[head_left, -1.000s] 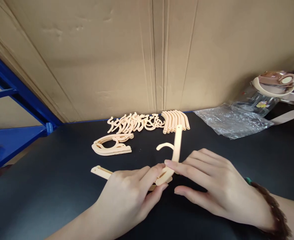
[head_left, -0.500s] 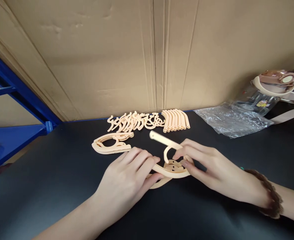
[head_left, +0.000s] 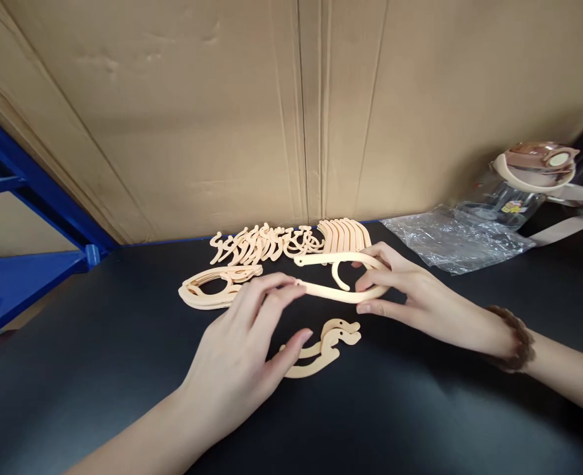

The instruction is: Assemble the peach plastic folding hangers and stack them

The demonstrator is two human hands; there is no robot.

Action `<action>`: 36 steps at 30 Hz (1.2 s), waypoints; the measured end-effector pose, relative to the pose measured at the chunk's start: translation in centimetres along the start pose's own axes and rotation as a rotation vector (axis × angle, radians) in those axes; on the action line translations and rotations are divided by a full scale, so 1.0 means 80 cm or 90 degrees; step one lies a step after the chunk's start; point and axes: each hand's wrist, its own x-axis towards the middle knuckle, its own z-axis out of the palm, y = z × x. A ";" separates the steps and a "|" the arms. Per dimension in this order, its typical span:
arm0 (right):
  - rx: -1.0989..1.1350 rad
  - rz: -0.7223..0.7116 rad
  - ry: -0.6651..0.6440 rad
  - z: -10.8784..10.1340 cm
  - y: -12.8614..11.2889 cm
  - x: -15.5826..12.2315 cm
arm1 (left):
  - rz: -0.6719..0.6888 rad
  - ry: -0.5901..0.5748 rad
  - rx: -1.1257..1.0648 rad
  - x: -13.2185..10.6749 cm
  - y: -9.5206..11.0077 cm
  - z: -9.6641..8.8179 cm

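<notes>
A beige folding hanger (head_left: 331,295), its two arms folded side by side with the hook between them, is raised above the black table. My right hand (head_left: 395,284) grips its rounded end between fingers and thumb. The fingertips of my left hand (head_left: 251,330) touch the free tip of the lower arm, while the thumb stands well apart below. Under my hands lie two flat curved pieces (head_left: 321,353) with small holes, partly behind my left thumb. Left of them rests a stack of similar folded hangers (head_left: 197,299), partly covered by my left fingers.
Along the back lie a row of beige hooks (head_left: 256,244) and a row of curved arms (head_left: 343,234). A crumpled clear plastic bag (head_left: 454,241) and a bottle with a brown lid (head_left: 523,178) are at the right. Cardboard (head_left: 197,119) stands behind; a blue metal frame (head_left: 38,178) is at left.
The hanger has been lifted and turned, its arms now nearly level. The two flat pieces below are uncovered. My left thumb has moved away from the lower arm.
</notes>
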 end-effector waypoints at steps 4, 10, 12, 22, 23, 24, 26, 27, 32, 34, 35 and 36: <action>0.024 0.013 -0.043 0.001 0.023 0.007 | 0.028 -0.050 -0.046 -0.001 0.004 0.000; 0.040 0.017 -0.053 0.008 0.029 0.010 | 0.125 -0.151 -0.105 -0.004 0.011 0.004; 0.047 0.019 -0.056 0.008 0.029 0.010 | 0.148 -0.197 -0.115 -0.005 0.012 0.008; 0.045 -0.004 -0.051 0.014 0.028 0.010 | 0.182 -0.154 -0.063 -0.008 0.010 0.005; 0.046 -0.006 -0.044 0.014 0.026 0.010 | 0.157 -0.135 -0.064 -0.008 0.007 0.005; 0.049 -0.006 -0.034 0.014 0.025 0.010 | 0.129 -0.116 -0.057 -0.007 0.005 0.005; 0.059 -0.005 -0.012 0.013 0.022 0.009 | 0.075 -0.077 -0.018 -0.006 0.001 0.006; 0.063 -0.004 -0.001 0.012 0.021 0.008 | 0.048 -0.060 0.003 -0.005 0.000 0.005; 0.078 -0.013 0.045 0.008 0.017 0.005 | -0.103 -0.052 0.014 -0.004 0.001 0.001; 0.091 -0.014 0.036 0.008 0.016 0.003 | -0.154 -0.082 -0.046 -0.005 0.003 0.000; 0.098 -0.011 0.030 0.007 0.016 0.003 | -0.180 -0.102 -0.082 -0.005 0.004 -0.001; 0.102 -0.007 0.025 0.007 0.016 0.003 | -0.207 -0.121 -0.114 -0.006 0.005 -0.001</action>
